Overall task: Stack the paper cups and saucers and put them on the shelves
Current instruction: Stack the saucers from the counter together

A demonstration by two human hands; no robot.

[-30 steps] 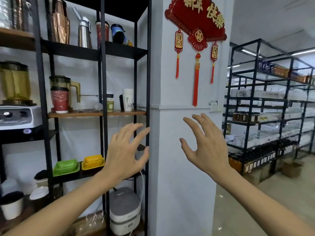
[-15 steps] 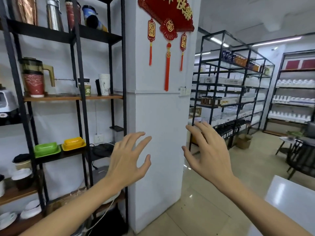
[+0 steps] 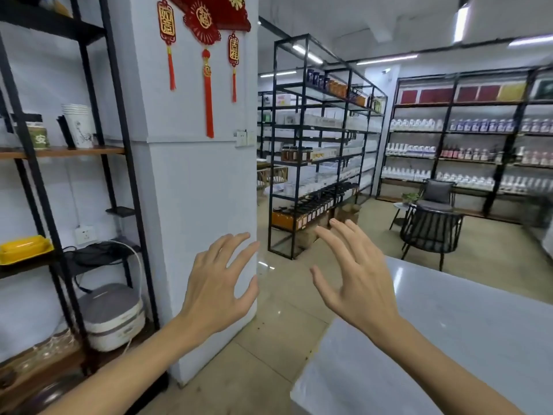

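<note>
A stack of white paper cups [image 3: 78, 124] stands upright on the wooden shelf [image 3: 89, 151] of the black shelving unit at the left. No saucers show clearly in this view. My left hand [image 3: 221, 283] is raised in mid-air in front of the white pillar, fingers spread, holding nothing. My right hand [image 3: 356, 277] hovers beside it over the near corner of the white table [image 3: 449, 339], also with fingers apart and empty. Both hands are far from the cups.
A white pillar [image 3: 194, 190] with red hanging ornaments stands between the left shelving and the aisle. A rice cooker [image 3: 110, 316] sits low in the left unit. Black racks [image 3: 317, 139] of bottles line the far side; a dark chair [image 3: 431, 232] stands by the table.
The view has swung to the right, away from the left shelving, bringing the white table and far racks into sight. Both hands stay raised, spread and empty.
</note>
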